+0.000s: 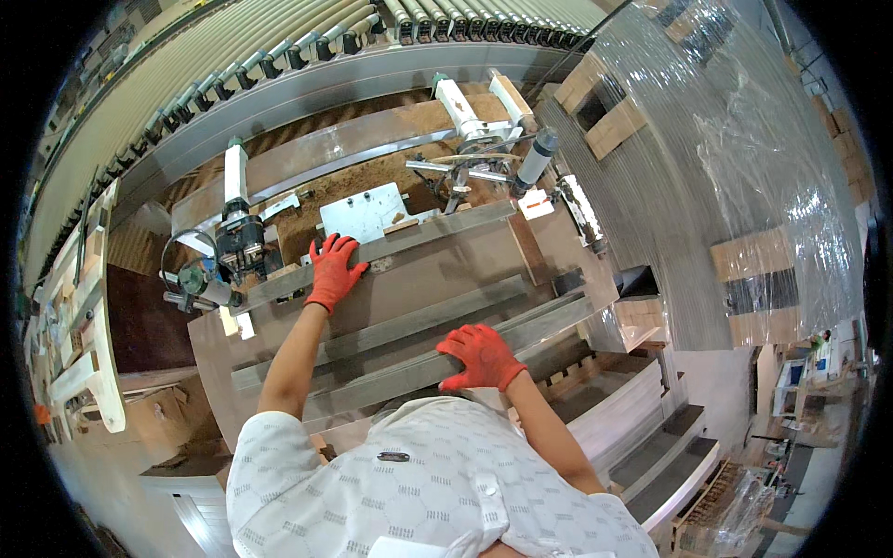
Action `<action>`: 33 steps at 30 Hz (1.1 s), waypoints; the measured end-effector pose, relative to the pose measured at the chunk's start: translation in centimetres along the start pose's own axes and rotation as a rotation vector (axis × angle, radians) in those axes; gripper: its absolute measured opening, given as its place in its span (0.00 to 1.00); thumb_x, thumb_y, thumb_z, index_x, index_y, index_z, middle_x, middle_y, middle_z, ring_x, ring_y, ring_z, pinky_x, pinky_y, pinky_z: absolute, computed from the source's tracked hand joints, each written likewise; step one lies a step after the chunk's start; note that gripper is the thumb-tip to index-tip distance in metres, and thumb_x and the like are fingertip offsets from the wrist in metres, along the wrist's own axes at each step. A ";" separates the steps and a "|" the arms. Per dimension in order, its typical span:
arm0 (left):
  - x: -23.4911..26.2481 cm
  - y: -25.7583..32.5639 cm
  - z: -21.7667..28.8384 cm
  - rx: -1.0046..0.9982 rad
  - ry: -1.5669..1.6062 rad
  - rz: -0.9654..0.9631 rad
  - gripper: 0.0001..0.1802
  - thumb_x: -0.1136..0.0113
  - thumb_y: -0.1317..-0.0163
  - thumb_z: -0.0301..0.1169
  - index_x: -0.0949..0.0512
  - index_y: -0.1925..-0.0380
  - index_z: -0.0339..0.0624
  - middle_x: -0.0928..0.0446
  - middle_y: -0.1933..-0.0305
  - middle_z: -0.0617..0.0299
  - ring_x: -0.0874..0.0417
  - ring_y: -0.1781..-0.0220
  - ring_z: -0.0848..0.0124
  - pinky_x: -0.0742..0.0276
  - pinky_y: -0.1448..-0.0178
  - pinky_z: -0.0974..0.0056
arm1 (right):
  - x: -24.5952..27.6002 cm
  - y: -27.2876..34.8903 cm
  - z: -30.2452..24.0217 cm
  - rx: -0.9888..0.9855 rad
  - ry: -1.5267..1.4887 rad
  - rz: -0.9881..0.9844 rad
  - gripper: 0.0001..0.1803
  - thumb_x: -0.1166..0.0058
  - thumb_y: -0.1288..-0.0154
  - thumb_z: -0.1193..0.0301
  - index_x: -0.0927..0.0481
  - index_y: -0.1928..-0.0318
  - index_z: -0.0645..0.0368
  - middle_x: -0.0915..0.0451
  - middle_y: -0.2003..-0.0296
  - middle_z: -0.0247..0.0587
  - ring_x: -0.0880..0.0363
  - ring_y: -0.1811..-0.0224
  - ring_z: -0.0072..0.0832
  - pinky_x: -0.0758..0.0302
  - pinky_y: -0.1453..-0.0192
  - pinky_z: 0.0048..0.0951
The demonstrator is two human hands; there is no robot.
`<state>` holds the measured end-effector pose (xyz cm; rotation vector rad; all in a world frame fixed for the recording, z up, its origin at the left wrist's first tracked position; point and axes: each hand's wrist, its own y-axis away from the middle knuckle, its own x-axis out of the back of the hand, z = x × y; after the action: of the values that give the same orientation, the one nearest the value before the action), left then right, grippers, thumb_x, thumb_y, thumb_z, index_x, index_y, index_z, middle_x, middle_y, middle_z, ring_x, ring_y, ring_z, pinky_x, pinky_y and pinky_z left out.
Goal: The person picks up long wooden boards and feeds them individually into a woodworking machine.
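My left hand [333, 272], in a red glove, lies with fingers apart on a long grey wooden strip [446, 230]. That strip runs across the brown work surface [437, 264], along the front of a machine with a white metal plate [365, 213]. Nearer my body, my right hand [481, 359], also in a red glove, has its fingers spread over another grey strip [391, 374]. Its palm is hidden from view. Between the two hands, one more grey strip [419, 316] lies on the surface.
A clamp unit [244, 244] stands left of the white plate, and a grey cylinder [534, 163] rises at the right. Sawdust covers the machine bed. Behind it runs a roller conveyor [298, 46]. A film-wrapped stack of boards [679, 186] stands at the right.
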<state>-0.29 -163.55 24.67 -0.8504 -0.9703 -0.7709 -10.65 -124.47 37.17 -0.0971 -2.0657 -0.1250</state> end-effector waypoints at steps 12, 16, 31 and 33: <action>-3.1 -2.0 0.8 0.025 0.137 -0.051 0.32 0.25 0.37 0.60 0.16 0.56 0.40 0.14 0.54 0.44 0.13 0.46 0.44 0.22 0.38 0.41 | -0.9 -1.8 -0.9 0.000 0.113 -0.054 0.39 0.17 0.54 0.51 0.15 0.40 0.46 0.13 0.44 0.37 0.17 0.37 0.43 0.24 0.30 0.50; -3.6 -3.6 2.7 -0.008 0.127 -0.106 0.39 0.29 0.36 0.66 0.17 0.52 0.37 0.12 0.56 0.44 0.09 0.50 0.45 0.14 0.47 0.44 | -1.8 -1.5 -1.3 -0.067 0.138 -0.057 0.39 0.14 0.59 0.57 0.14 0.42 0.45 0.11 0.44 0.36 0.15 0.38 0.43 0.24 0.31 0.50; -4.0 -2.9 2.2 0.032 0.105 -0.098 0.43 0.32 0.38 0.72 0.19 0.47 0.40 0.11 0.56 0.47 0.09 0.52 0.48 0.17 0.46 0.46 | -2.1 -1.8 -0.3 -0.013 0.179 -0.045 0.39 0.12 0.61 0.58 0.13 0.44 0.45 0.10 0.46 0.37 0.14 0.40 0.43 0.22 0.34 0.49; -3.6 -2.8 2.3 0.039 0.109 -0.120 0.44 0.32 0.38 0.72 0.19 0.47 0.40 0.11 0.55 0.47 0.09 0.52 0.48 0.17 0.46 0.46 | -2.0 -2.0 -0.7 0.008 0.207 -0.035 0.39 0.12 0.62 0.53 0.13 0.46 0.47 0.10 0.48 0.38 0.13 0.42 0.43 0.22 0.36 0.49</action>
<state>-4.91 -162.19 22.78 -0.7139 -0.9420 -0.8898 -9.38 -126.56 35.67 -0.0408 -1.8617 -0.1424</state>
